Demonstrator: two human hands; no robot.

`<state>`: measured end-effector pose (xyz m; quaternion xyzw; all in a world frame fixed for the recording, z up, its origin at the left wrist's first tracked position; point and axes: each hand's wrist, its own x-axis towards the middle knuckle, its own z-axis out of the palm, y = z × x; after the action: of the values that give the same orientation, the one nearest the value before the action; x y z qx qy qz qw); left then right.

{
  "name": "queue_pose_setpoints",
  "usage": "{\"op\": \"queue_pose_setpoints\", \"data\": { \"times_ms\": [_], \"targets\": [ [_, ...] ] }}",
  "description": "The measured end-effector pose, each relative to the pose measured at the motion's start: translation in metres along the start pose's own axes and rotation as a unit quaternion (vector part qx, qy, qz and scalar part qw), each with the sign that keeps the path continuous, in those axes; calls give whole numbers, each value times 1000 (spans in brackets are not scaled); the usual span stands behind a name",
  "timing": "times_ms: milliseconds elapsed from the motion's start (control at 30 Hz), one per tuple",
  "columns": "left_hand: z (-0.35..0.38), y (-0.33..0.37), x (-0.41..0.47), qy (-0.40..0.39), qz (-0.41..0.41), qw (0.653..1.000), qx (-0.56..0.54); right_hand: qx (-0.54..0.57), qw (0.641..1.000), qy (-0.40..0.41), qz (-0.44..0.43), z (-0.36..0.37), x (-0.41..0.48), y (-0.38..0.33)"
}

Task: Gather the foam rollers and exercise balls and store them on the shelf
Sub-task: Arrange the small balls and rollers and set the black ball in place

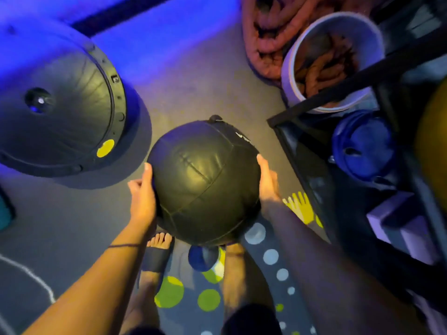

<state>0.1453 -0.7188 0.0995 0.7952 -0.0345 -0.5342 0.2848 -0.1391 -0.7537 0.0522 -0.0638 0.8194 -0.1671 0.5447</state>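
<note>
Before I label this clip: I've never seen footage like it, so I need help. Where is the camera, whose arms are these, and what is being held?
There is no machine here. One camera is worn on a person's head and looks down, so the two arms are that person's own. The left hand and right hand hold a black ball between them, above the person's feet. On the floor to the left lies a large dark dome-shaped trainer. A small blue ball sits by the feet on a dotted mat. To the right stands a black shelf with a blue item on it, and a white bucket is near it.
</note>
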Motion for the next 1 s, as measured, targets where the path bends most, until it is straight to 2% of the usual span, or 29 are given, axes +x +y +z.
{"op": "queue_pose_setpoints", "data": {
  "times_ms": [133,267,333,400,533,600,667,733,800,833,900,1000],
  "targets": [
    [-25,54,-116,-25,76,990,117,80,995,53,-19,-74,-151,1],
    [-28,98,-251,-105,140,966,191,225,969,101,-30,-163,-300,16],
    [-21,105,-313,-140,170,952,214,282,948,145,-35,-208,-330,44],
    [-5,105,-372,-181,190,938,225,305,938,146,-72,-261,-299,113],
    [41,66,-471,-253,216,911,244,365,914,159,-82,-366,-311,185],
    [75,27,-483,-264,193,909,259,384,902,180,-84,-414,-370,173],
    [119,-14,-478,-296,179,896,277,442,874,177,-99,-467,-356,189],
    [161,-31,-511,-323,183,884,285,433,870,230,-54,-513,-381,176],
    [195,-34,-563,-344,209,870,284,390,889,237,-33,-558,-389,171],
    [213,-35,-584,-354,215,864,285,377,893,243,-37,-579,-382,172],
    [251,-35,-617,-368,227,854,288,358,883,303,-7,-623,-358,172],
    [305,-31,-647,-412,247,828,289,371,879,299,-37,-668,-292,184]
  ]
}}
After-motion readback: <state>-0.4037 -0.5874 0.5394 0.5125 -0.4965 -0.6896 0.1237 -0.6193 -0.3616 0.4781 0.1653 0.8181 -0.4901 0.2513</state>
